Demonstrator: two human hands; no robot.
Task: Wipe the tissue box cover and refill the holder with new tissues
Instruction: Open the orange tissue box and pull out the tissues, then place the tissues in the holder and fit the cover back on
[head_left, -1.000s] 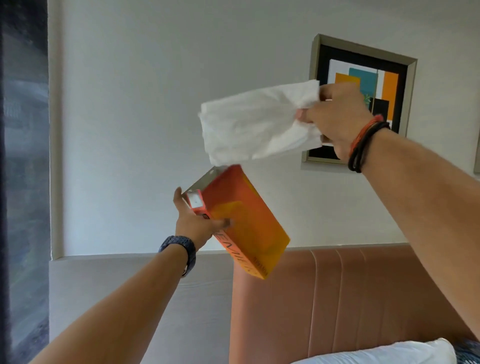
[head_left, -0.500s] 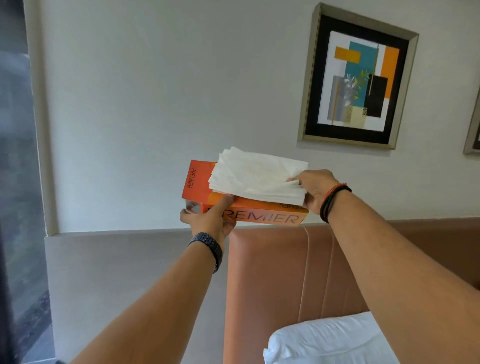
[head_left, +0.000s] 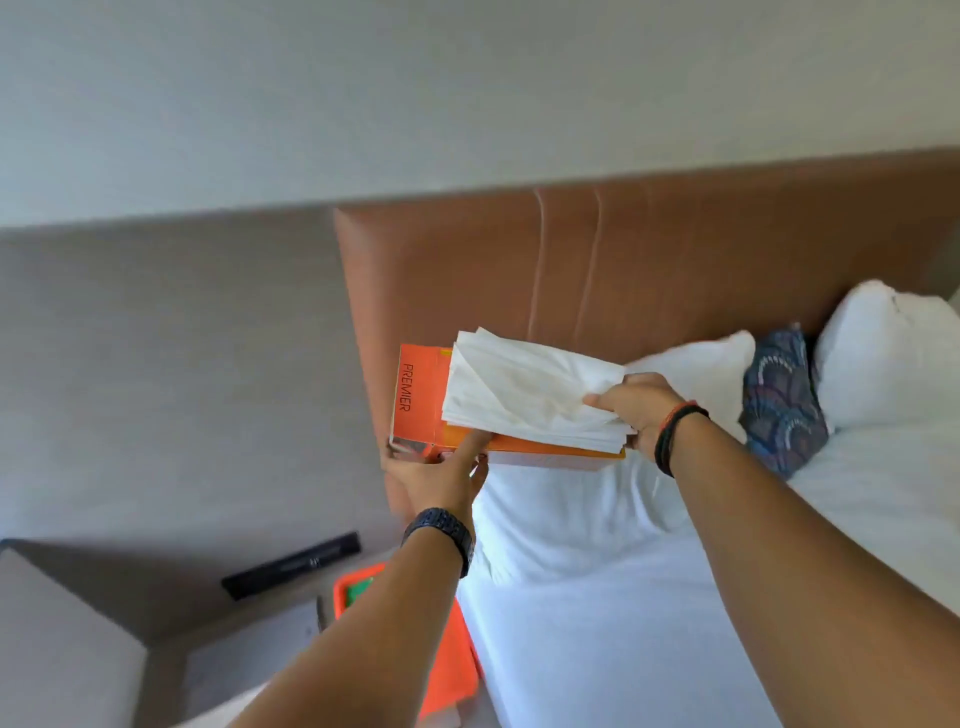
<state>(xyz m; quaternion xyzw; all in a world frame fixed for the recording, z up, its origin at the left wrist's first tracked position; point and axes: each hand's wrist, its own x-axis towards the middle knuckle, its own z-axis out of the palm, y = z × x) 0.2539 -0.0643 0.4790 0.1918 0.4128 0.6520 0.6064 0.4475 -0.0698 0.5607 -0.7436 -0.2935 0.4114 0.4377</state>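
Now your left hand (head_left: 436, 475) is gripping the orange tissue box (head_left: 418, 397) while your right hand (head_left: 636, 405) is pinching a tissue stack (head_left: 524, 397) resting on top.

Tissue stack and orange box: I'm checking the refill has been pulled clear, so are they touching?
Touching. In the head view the tissue stack, gripped by the right hand, lies flat on the orange box, which the left hand holds; no gap shows.

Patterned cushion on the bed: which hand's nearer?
Right. The right hand, gripping the tissue stack, is just left of the patterned cushion; the left hand holds the orange box's far end.
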